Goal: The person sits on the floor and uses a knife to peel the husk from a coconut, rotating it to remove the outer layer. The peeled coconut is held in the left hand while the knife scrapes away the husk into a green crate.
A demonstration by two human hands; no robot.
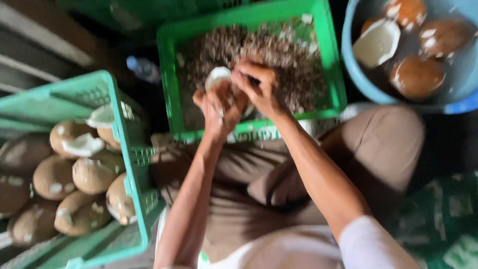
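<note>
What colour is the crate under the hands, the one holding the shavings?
Bright green crate, seen best in the head view; the shavings inside are brown and white.

Two bare forearms, uncovered from elbow to wrist. Left hand (219,107) with a small pale ring (220,114) on one finger; right hand (259,87) without any jewellery visible. White short-sleeved shirt (298,249), sleeve hem ending above the right elbow. Brown-beige trousers (378,144), loose and creased over both bent knees, blurred in this view
</note>
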